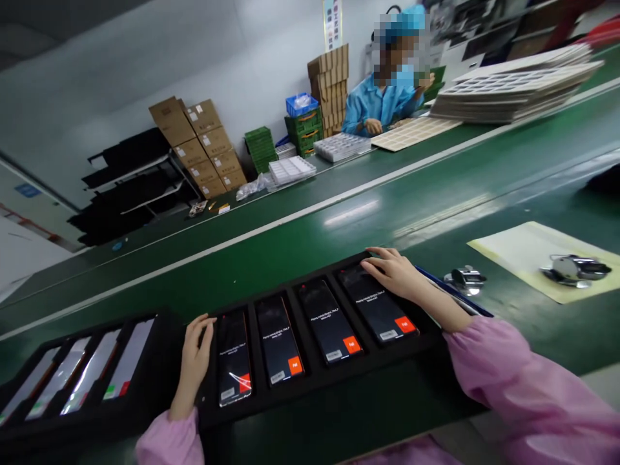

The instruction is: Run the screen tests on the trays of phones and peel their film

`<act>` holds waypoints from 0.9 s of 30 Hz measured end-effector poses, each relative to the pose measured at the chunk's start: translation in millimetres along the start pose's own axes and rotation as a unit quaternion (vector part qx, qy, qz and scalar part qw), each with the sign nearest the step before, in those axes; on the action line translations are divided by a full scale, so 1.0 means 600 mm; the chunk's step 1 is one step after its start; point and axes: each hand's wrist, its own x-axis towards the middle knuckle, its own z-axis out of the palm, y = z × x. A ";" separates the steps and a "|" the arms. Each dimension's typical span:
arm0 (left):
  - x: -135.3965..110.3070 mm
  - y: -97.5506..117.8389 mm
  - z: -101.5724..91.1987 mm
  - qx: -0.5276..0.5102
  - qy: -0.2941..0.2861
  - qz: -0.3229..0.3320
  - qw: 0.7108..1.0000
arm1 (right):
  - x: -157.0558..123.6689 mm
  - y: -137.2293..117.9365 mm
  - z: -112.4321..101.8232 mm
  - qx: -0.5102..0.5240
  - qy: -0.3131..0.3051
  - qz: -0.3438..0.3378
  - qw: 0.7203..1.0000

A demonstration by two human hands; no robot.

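Pink cloth sleeve (pixel 523 394) nearest; right hand (pixel 394 274) spread open, resting on black smartphone (pixel 382 316), long axis pointing away; left hand (pixel 196 358) loosely curled, unclamped, at black tray (pixel 300 395) divider beside left-end smartphone (pixel 234 358).

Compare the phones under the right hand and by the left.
The right hand rests on the right-end phone; the left hand sits beside the left-end phone. A pale streak crosses only the left-end phone. Both show orange boxes in a black tray.
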 end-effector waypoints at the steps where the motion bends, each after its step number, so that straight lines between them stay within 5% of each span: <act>1: 0.001 0.003 0.002 0.020 -0.016 0.017 1.000 | 0.000 -0.002 0.001 -0.013 -0.003 -0.001 1.000; 11: 0.036 0.077 0.071 0.177 -0.165 0.122 0.962 | -0.004 -0.020 -0.009 -0.036 0.022 -0.015 0.999; 18: 0.040 0.105 0.111 0.229 -0.225 0.129 0.938 | -0.117 -0.095 -0.048 0.012 0.046 -0.080 0.996; 23: 0.026 0.123 0.091 0.236 -0.233 0.129 0.935 | -0.207 -0.131 -0.057 0.020 0.065 -0.094 0.993; 27: -0.031 0.152 0.048 0.218 -0.205 0.185 0.936 | -0.241 -0.137 -0.056 0.014 0.066 -0.097 0.993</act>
